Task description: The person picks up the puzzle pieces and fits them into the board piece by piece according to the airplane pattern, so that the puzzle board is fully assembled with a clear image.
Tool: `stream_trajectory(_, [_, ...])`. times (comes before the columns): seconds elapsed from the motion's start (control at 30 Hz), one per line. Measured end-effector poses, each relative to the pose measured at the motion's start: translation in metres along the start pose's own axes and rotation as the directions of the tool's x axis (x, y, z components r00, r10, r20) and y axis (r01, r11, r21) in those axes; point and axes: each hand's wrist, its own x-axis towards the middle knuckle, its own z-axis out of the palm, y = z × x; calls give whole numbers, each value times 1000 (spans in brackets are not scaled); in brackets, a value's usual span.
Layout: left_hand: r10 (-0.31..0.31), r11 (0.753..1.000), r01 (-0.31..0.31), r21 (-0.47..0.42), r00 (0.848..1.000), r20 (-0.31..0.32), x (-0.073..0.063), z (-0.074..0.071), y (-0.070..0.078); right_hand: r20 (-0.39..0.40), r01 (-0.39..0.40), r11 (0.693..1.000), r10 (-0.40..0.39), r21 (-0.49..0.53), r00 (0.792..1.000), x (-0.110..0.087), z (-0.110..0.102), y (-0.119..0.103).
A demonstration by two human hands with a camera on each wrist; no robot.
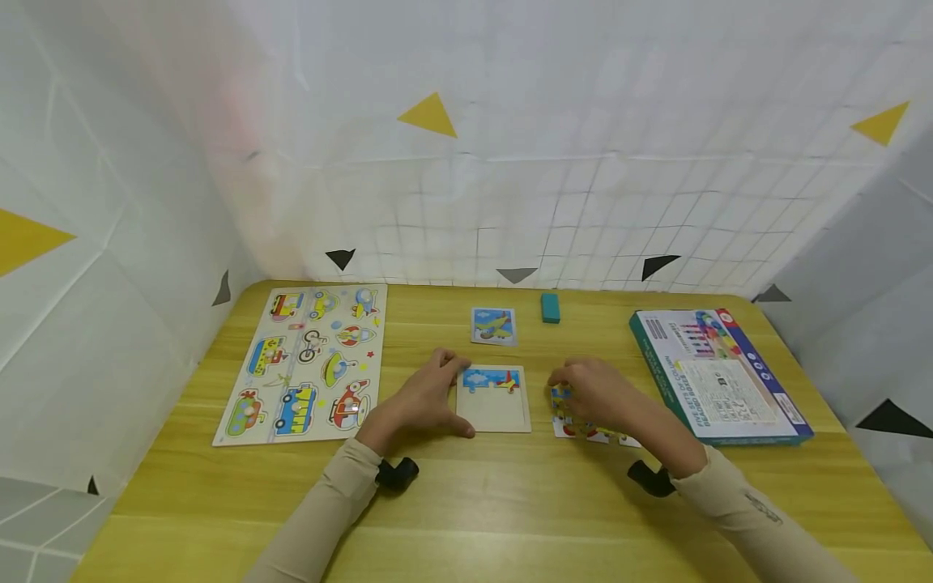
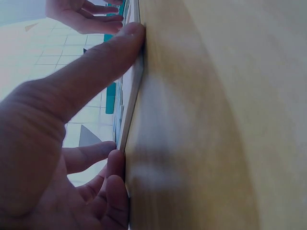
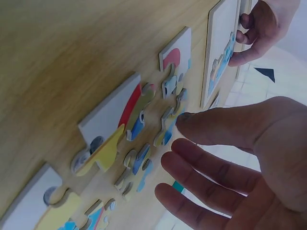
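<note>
My left hand [image 1: 432, 395] holds a square wooden puzzle tray [image 1: 499, 414], thumb at its near edge and fingertips at its far left side. Joined jigsaw pieces [image 1: 479, 378] with blue sky and a red plane part fill the tray's top strip. Over loose jigsaw pieces [image 1: 572, 429] to the tray's right is my right hand [image 1: 594, 393]. In the right wrist view its thumb meets a small yellow-and-blue piece [image 3: 165, 128], while the other fingers are spread loosely beside it. A larger piece with a red stripe [image 3: 108, 117] lies among the others.
A picture card of a plane [image 1: 493, 325] lies beyond the tray, with a teal block [image 1: 550, 308] to its right. On the left is a vehicle peg-puzzle board [image 1: 299, 364]. A flat boxed set [image 1: 717, 380] lies on the right. White patterned sheeting [image 1: 510, 202] rises behind the table.
</note>
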Motion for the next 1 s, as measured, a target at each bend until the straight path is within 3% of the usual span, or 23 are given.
stream_trajectory(1.0, [-21,1000,21,-15,1000,-2,0,0,1,45,2,1000,-2,-4,999,-2,2,-2])
